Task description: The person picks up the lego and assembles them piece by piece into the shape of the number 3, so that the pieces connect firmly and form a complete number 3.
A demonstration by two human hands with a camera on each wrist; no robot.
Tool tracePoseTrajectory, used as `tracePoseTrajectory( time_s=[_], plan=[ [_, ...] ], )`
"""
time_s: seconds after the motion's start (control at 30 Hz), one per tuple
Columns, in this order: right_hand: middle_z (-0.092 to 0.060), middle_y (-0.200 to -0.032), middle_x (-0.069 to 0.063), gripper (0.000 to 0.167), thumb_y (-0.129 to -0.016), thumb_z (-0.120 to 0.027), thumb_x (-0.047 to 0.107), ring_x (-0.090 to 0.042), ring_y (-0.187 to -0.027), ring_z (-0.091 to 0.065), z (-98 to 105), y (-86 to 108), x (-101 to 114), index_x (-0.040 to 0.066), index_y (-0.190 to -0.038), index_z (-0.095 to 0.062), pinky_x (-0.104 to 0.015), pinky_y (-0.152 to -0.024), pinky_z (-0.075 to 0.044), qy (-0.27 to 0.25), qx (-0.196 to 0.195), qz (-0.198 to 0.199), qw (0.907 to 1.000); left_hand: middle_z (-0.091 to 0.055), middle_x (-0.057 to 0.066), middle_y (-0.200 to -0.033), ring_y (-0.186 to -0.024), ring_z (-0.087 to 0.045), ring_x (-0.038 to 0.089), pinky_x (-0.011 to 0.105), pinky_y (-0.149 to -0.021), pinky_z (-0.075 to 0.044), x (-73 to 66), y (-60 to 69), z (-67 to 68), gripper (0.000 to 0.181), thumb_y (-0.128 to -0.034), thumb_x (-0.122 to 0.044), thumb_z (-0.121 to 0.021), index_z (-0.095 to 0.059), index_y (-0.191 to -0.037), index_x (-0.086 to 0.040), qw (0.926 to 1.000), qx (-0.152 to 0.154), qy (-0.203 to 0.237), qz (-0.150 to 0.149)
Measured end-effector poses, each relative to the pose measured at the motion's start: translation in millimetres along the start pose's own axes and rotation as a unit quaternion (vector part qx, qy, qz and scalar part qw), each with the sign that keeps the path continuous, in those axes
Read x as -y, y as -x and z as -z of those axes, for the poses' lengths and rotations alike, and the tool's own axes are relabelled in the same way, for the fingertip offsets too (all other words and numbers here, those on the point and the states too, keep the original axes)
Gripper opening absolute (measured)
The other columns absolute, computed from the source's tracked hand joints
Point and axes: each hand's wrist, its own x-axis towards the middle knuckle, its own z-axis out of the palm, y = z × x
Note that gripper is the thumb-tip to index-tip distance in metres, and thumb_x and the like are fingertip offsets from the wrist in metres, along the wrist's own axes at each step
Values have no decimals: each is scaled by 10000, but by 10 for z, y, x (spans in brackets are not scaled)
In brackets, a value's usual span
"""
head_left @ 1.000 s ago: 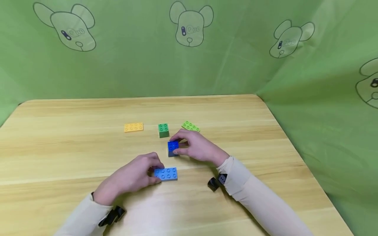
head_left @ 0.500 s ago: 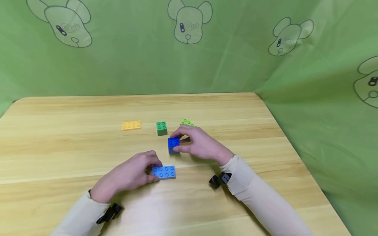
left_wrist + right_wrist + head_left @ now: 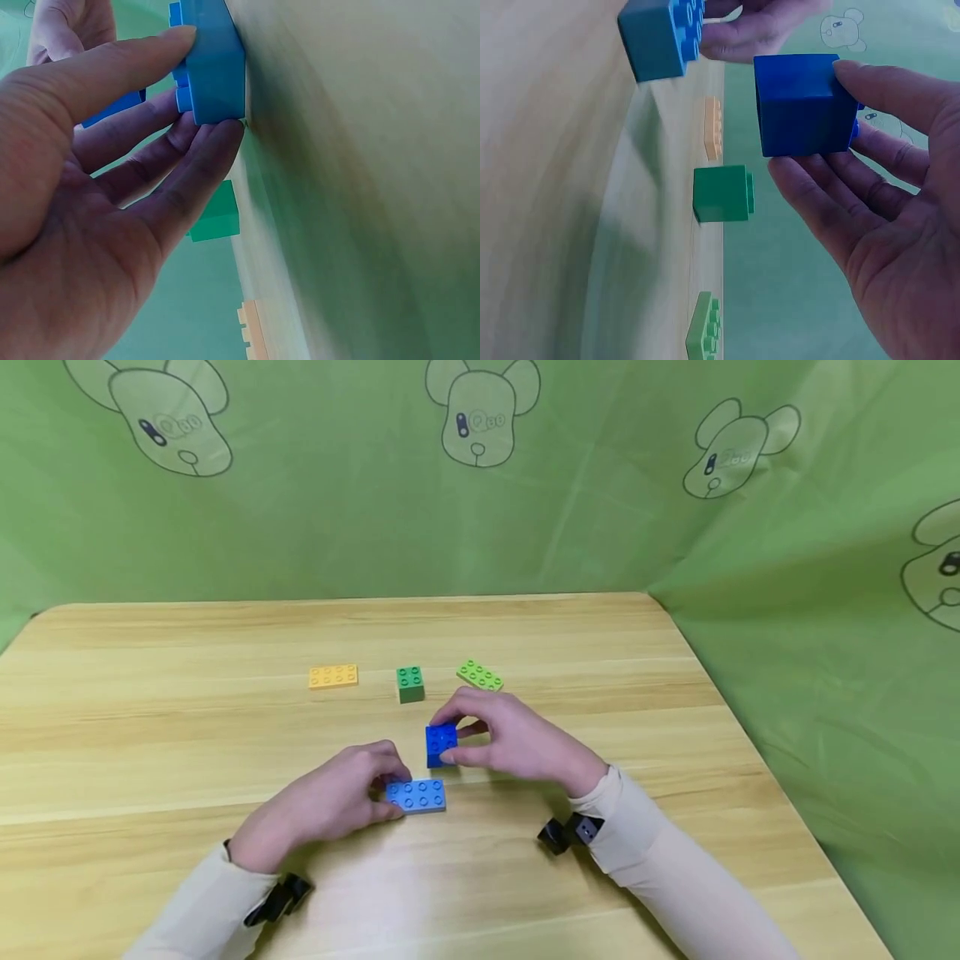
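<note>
My left hand (image 3: pixel 330 797) holds a light blue toy brick (image 3: pixel 417 796) by its left end, the thumb in front and the fingers behind, studs up. In the left wrist view the thumb presses the studded side of this light blue brick (image 3: pixel 216 67). My right hand (image 3: pixel 517 735) pinches a smaller dark blue brick (image 3: pixel 440 743) between thumb and fingers. The right wrist view shows the dark blue brick (image 3: pixel 804 105) lifted off the table, apart from the light blue one. In the head view it hangs just behind the light blue brick.
Behind the hands, a flat orange-yellow brick (image 3: pixel 333 676), a green brick (image 3: pixel 410 684) and a flat lime-green brick (image 3: pixel 480 675) lie in a row on the wooden table (image 3: pixel 150 710). A green curtain (image 3: pixel 337 510) stands along the back and right side.
My right hand, with the dark blue brick, has come slightly nearer to the light blue brick in the last half second. The left hand keeps its hold with little movement.
</note>
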Motion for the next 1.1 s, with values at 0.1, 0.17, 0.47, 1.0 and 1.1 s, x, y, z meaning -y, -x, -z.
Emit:
tracePoseTrajectory(
  time_s=[0.1, 0.17, 0.47, 1.0, 1.1],
  plan=[
    [-611, -1092, 82, 294, -893, -750, 164, -68, -1040, -577, -24, 12, 19, 108, -1162, -647, -236, -889, -514, -26, 48, -8, 10000, -587, -45, -968, -814, -545, 133, 267, -722, -505, 2, 0, 2, 264, -840, -109, -788, -702, -1077, -31, 10000, -3, 13, 34],
    [-607, -1098, 77, 292, -897, -744, 160, -65, -1036, -581, -39, 18, 24, 97, -1163, -641, -239, -887, -519, -105, 97, -31, 9999, -586, -46, -969, -814, -544, 135, 267, -721, -503, 6, -2, 2, 258, -842, -110, -787, -701, -1073, -36, 10000, 6, 18, 39],
    [-596, -1094, 74, 292, -897, -742, 160, -66, -1032, -582, -48, 54, -2, 94, -1162, -639, -257, -887, -526, -153, 146, -87, 9997, -595, -33, -970, -811, -546, 131, 272, -728, -508, 24, -36, -3, 260, -843, -116, -787, -697, -1069, -24, 9999, -24, -2, -149],
    [-582, -1077, 66, 293, -875, -766, 139, -78, -1016, -584, -142, 60, 40, 91, -1135, -638, -268, -882, -533, -440, 385, 79, 9983, -591, -39, -955, -814, -552, 135, 276, -728, -515, 33, -13, 8, 248, -834, -111, -795, -698, -1048, -32, 9999, 11, 55, -128],
    [-580, -1079, 69, 286, -873, -769, 144, -75, -1018, -581, -167, 60, 56, 99, -1126, -643, -248, -882, -527, -479, 424, 77, 9979, -591, -40, -950, -814, -555, 133, 274, -725, -517, 35, -6, 11, 245, -832, -107, -796, -699, -1044, -31, 9999, 7, 76, -142]
  ],
)
